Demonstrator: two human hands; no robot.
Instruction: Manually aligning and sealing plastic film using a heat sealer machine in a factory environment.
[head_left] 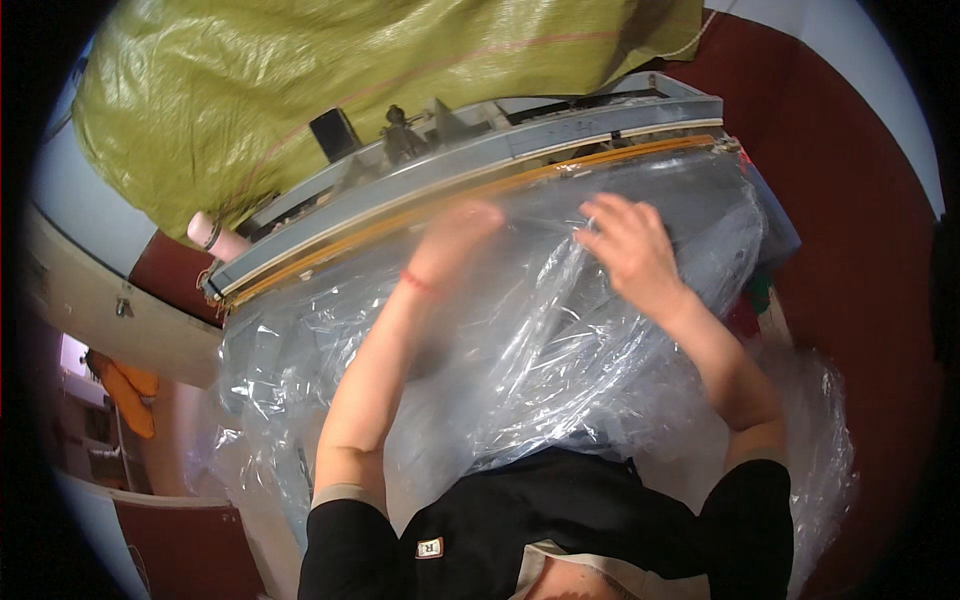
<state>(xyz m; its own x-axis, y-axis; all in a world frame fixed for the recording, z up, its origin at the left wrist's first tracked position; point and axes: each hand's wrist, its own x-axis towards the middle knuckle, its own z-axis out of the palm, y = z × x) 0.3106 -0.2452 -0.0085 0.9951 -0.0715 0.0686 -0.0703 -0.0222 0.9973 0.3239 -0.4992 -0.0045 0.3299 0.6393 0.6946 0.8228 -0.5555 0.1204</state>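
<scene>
A large sheet of clear plastic film (545, 345) spreads in wrinkled folds over a grey work surface in front of me. My right hand (632, 245) is at the film's far part, fingers bent around a gathered fold that runs down toward my body. To its left, my left hand (462, 232), with a red band at the wrist, is over the film too. Motion smears its fingers, so their hold cannot be made out. Just beyond both hands lies a long grey metal sealing bar (500, 148) with an orange strip (480, 188) along its near side.
A dark phone (335, 134) and a pink cylindrical bottle (217, 236) rest by the machine's far side. Behind it is a big yellow-green woven sheet (350, 60). More film (822, 450) hangs at the right, above a dark red floor (830, 200). An orange item (130, 393) shows at far left.
</scene>
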